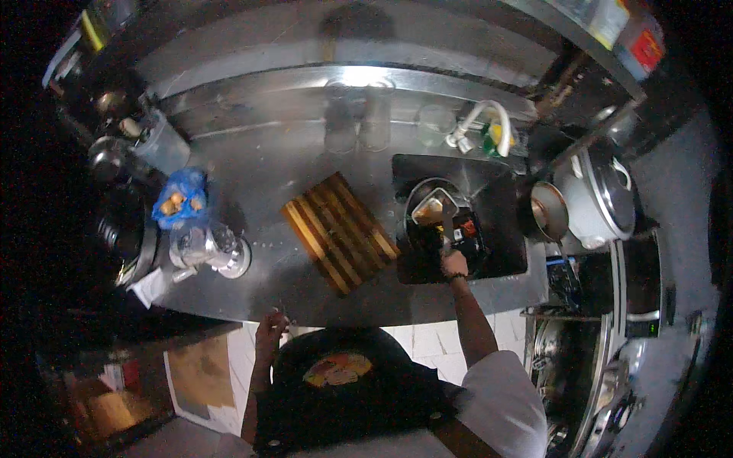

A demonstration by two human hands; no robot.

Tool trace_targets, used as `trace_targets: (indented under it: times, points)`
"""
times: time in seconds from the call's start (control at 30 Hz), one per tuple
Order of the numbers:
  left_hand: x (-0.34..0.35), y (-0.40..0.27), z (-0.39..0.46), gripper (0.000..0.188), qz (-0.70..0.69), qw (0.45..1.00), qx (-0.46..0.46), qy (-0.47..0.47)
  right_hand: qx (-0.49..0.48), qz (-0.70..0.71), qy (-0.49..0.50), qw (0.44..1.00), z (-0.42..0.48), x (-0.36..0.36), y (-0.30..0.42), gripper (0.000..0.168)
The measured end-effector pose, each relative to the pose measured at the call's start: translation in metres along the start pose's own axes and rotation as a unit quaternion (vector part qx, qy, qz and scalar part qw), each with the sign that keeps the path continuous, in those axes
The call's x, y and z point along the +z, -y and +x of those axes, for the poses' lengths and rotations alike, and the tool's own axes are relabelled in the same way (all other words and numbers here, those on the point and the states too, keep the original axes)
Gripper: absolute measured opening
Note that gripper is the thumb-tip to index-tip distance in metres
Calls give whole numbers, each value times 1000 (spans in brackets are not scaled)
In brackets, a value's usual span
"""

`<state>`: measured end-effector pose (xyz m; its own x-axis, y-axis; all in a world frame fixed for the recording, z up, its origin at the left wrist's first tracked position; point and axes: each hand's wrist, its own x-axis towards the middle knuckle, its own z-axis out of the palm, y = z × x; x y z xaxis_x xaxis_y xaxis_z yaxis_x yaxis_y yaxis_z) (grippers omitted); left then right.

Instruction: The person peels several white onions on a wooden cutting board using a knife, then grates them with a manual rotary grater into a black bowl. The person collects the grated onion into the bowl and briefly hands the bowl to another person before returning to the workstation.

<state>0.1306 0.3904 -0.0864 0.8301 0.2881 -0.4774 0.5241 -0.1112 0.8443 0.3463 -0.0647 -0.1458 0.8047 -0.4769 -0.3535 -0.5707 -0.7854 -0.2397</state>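
Note:
My right hand (455, 264) reaches over the dark sink basin (504, 252). It grips a long, flat utensil, possibly a knife, whose far end lies by a clear plastic tray (435, 207) with brownish residue. Tray and utensil are above a round pan (413, 197) in the basin, beside a dark package with a red patch (468, 228). My left hand (276, 322) is near the counter's front edge, fingers bent; whether it holds anything small is unclear. Between the hands, a striped wooden cutting board (342, 233) lies askew on the steel counter (269, 172).
A white faucet (484, 117) stands behind the basin. At right are a small saucepan (548, 210) and a large lidded white pot (590, 197). At left are a blue bag with eggs or onions (182, 197), clear jug-like containers (197, 246) and a translucent bucket (163, 143).

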Motion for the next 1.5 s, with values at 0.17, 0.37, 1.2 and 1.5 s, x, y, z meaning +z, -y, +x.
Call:
trace_targets:
  times: [0.17, 0.37, 1.2, 1.5]
  points:
    - [11, 19, -7, 33, -35, 999, 5, 1, -97, -159, -160, 969, 16, 38, 15, 52]
    - [35, -9, -28, 31, 38, 998, -23, -46, -331, 129, 82, 931, 5, 80, 61, 58]
    - [24, 33, -15, 42, 42, 999, -9, -22, -69, 395, 15, 916, 127, -31, -159, 49]
    - [-21, -9, -6, 45, 101, 978, 71, -170, -1, -273, -88, 958, 128, 18, -107, 63]
